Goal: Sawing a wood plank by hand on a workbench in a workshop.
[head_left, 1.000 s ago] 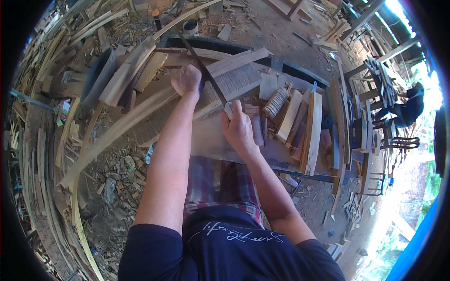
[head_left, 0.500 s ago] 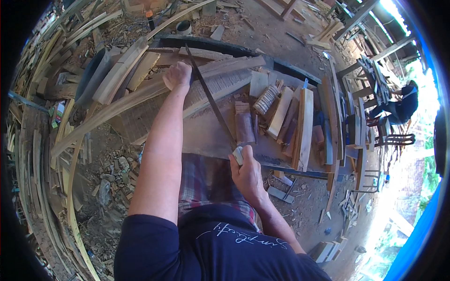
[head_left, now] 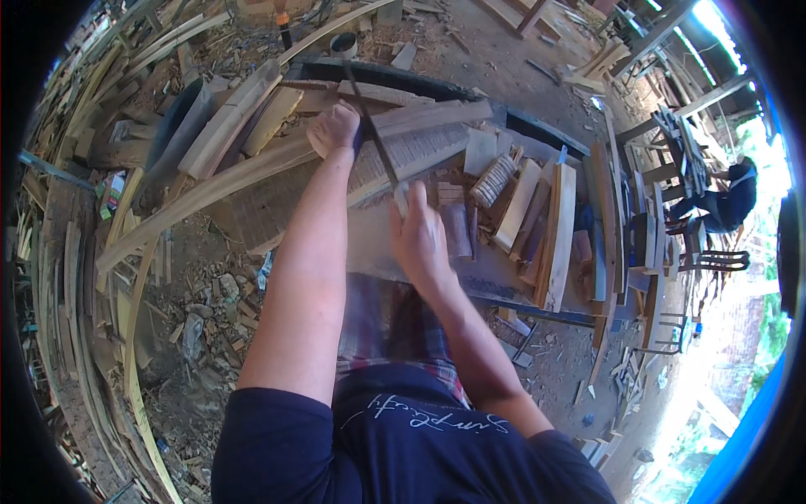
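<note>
My right hand [head_left: 420, 239] is closed round the pale handle of a long, narrow handsaw [head_left: 382, 149], seen almost edge-on. Its dark blade slants away to the upper left, over a curved wooden plank [head_left: 395, 120]. Beside the blade, my left hand [head_left: 333, 130] is closed on the plank's upper part, with its fingertips hidden. Below the plank lies a wide rough-sawn board [head_left: 311, 199]. Both rest on a low workbench [head_left: 369, 239]. Where the teeth meet the wood cannot be made out.
Cut wood blocks [head_left: 518, 204] and a ridged wooden piece [head_left: 494, 181] lie to the right on the bench. Long strips [head_left: 80, 336] are piled at the left. Offcuts [head_left: 239, 307] litter the floor. A person in dark clothes [head_left: 729, 197] is at the far right, and a bucket [head_left: 343, 45] stands beyond the bench.
My right hand has pushed the handsaw forward and up-left along its length, so the blade reaches farther beyond the plank. My left hand stays on the plank. The whole view has shifted slightly.
</note>
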`<move>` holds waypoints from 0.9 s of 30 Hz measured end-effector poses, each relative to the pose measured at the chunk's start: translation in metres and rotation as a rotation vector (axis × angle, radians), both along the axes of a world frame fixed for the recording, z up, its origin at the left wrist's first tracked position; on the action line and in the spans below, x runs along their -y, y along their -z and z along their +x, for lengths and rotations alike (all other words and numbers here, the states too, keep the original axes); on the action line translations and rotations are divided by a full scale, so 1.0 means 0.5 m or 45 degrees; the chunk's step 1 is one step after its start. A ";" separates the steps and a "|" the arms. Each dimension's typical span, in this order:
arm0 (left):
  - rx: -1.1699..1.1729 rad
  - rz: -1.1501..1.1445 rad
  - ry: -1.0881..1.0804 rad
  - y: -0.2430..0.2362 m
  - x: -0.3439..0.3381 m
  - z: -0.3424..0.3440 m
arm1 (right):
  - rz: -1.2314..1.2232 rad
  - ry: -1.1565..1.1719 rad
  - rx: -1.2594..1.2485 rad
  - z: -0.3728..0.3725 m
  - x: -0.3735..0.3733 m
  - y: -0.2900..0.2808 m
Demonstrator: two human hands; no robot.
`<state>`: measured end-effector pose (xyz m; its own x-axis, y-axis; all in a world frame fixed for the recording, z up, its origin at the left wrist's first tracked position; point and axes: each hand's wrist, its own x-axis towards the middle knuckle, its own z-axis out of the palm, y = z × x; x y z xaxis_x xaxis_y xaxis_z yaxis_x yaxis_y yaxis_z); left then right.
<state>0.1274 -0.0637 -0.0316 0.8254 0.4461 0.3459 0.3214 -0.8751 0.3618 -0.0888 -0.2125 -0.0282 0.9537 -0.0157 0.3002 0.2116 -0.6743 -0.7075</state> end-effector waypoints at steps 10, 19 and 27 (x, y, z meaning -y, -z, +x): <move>-0.161 -0.090 0.141 -0.018 0.015 -0.045 | 0.160 0.109 -0.334 -0.071 -0.003 -0.165; 0.200 0.105 0.040 0.001 0.027 -0.030 | -0.011 0.067 -0.117 -0.006 -0.005 -0.047; 0.060 0.033 0.112 -0.044 0.034 -0.055 | 0.130 0.120 -0.183 -0.068 -0.009 -0.207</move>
<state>0.1001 -0.0805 -0.0096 0.8437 0.3629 0.3956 0.2260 -0.9085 0.3514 -0.1228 -0.2080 0.0753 0.9796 -0.1303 0.1531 0.0426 -0.6095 -0.7916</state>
